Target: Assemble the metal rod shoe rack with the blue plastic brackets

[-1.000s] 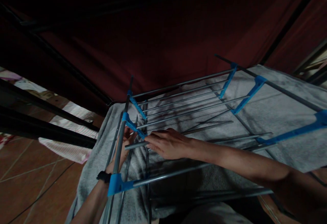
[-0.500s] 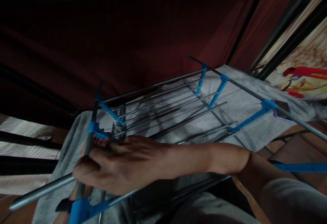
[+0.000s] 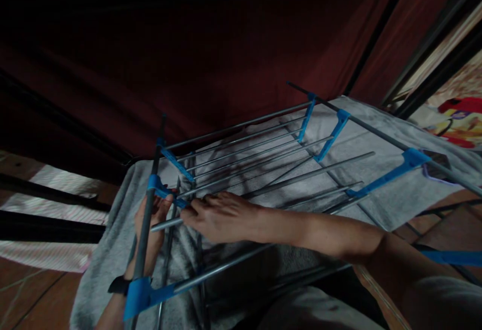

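A rack of metal tubes (image 3: 241, 124) and blue plastic brackets stands in front of me over a grey cloth. My right hand (image 3: 222, 219) is wrapped round a loose metal tube (image 3: 312, 173). The tube's left end pokes out past my fingers, near the left upright pole (image 3: 146, 229); its far end lies free short of the right-side brackets. My left hand (image 3: 152, 214) reaches up behind that pole, with thumb and fingers pinching a blue bracket (image 3: 163, 189). A dark band circles the left wrist. My right fingertips are partly hidden close to this bracket's tip.
Behind the rack rises a dark red panel (image 3: 233, 59). Grey cloth (image 3: 369, 119) covers the surface underneath. A dark flat object with a purple edge (image 3: 437, 165) lies beyond the right pole. A red and yellow package (image 3: 463, 119) is at far right, and tiled floor (image 3: 26, 290) shows lower left.
My right hand has drawn the loose tube to the right, so its left end now sits close to the left bracket. The left hand's pinch on the bracket now shows clearly.
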Available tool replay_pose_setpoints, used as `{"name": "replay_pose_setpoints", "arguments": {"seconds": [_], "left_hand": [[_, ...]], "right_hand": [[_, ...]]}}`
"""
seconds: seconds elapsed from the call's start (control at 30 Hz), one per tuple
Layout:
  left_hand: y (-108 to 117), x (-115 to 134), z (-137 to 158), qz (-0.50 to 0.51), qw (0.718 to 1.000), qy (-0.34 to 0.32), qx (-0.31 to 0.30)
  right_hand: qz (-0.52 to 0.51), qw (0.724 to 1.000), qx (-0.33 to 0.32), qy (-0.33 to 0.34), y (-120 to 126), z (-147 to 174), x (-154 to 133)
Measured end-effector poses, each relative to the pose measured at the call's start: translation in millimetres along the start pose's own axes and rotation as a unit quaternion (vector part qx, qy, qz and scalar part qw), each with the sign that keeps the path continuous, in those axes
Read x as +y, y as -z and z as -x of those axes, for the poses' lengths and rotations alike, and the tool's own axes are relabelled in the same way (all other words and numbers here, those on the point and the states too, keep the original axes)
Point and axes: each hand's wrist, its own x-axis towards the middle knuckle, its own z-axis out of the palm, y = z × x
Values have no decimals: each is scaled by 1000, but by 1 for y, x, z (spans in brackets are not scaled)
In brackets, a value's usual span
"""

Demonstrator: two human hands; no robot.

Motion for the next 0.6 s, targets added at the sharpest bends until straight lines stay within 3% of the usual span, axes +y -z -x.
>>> {"name": "replay_pose_setpoints", "arguments": {"seconds": [0.1,0.3,0.43,0.6], "left_hand": [[-4,18,5,50,998,27,14],[-6,50,12,18,1000,-7,8],[-1,36,8,48,999,9,12],[4,9,0,92,995,20,25]], "right_hand": [[1,997,-42,-64,-9,-1,16],[6,986,-83,-146,-22,-17,46],[12,980,-104,-168,-25,-28,53],[6,986,-87,-145,-26,-39,46]]}}
